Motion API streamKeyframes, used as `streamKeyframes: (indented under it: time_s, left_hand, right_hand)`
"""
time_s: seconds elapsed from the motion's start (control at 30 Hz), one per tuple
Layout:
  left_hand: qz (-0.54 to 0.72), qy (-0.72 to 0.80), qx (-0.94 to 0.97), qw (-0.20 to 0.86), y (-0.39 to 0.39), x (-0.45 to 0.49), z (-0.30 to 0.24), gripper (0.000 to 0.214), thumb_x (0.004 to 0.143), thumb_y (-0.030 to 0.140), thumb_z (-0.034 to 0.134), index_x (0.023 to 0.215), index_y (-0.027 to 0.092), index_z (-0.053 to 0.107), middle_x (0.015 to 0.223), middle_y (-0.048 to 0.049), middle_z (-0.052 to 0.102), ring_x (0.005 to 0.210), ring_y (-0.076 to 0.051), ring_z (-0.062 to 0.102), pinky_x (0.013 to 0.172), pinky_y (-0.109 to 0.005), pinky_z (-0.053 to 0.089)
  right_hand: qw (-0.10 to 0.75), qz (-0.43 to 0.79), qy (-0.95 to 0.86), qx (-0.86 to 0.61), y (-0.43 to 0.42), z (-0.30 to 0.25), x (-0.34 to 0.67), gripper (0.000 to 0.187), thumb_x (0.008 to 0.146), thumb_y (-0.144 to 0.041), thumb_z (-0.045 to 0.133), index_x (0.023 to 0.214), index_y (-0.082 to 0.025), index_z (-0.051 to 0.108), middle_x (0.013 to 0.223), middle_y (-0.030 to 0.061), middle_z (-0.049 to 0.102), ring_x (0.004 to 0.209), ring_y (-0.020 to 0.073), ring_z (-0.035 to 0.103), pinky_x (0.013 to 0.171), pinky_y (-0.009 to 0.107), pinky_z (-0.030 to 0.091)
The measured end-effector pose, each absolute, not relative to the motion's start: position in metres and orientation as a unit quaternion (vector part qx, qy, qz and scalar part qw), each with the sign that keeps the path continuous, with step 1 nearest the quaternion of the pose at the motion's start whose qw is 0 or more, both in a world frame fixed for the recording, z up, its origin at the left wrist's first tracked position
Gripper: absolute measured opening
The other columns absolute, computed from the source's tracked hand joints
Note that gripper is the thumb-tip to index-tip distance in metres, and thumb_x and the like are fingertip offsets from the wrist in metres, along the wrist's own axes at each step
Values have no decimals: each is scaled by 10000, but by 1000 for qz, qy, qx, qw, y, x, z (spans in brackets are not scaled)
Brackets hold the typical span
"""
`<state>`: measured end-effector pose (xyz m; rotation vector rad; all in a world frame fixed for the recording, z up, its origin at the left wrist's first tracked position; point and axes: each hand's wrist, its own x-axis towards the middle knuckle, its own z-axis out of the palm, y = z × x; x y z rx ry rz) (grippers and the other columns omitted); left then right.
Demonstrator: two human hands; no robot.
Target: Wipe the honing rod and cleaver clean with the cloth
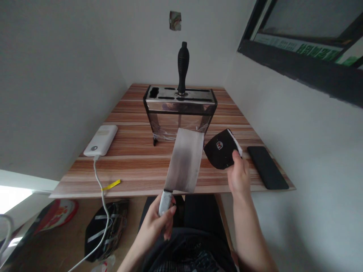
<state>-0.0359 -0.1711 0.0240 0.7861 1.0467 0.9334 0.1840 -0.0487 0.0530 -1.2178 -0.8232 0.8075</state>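
- Head view: left hand, fingers closed, gripped the cleaver by its handle. The blade lay flat over the counter's near edge, before the block.
- Right hand pinched a black cloth just beside the blade.
- Judgement: cloth best laid on the flat, fingers clear of the edge.

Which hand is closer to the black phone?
Right. The right hand, holding a cloth, is just left of the phone; the left hand is farther away, gripping the cleaver.
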Motion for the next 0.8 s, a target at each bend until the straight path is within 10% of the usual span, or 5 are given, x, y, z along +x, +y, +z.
streamKeyframes:
  time_s: [0.4, 0.8]
  left_hand:
    - [427, 533, 368, 631, -170, -35, 27, 442, 813, 540, 592, 1038, 172, 493, 488, 121, 309, 366, -44, 234, 354, -148, 217]
    - [392, 616, 586, 352, -174, -35, 27, 207, 874, 345, 535, 961, 180, 625, 746, -30, 659, 652, -167, 581, 628, -221, 411]
  right_hand:
    - [678, 582, -140, -427, -105, 47, 161, 290, 841, -415, 580, 1055, -242, 672, 1088, 26, 716, 1128, 212, 601, 1006, 464, 460]
    - [586, 700, -189, -361, -119, 30, 124, 396, 890, -491, 454, 1131, -247, 652, 1064, 44, 728, 1079, 249, 638, 980, 497, 469]
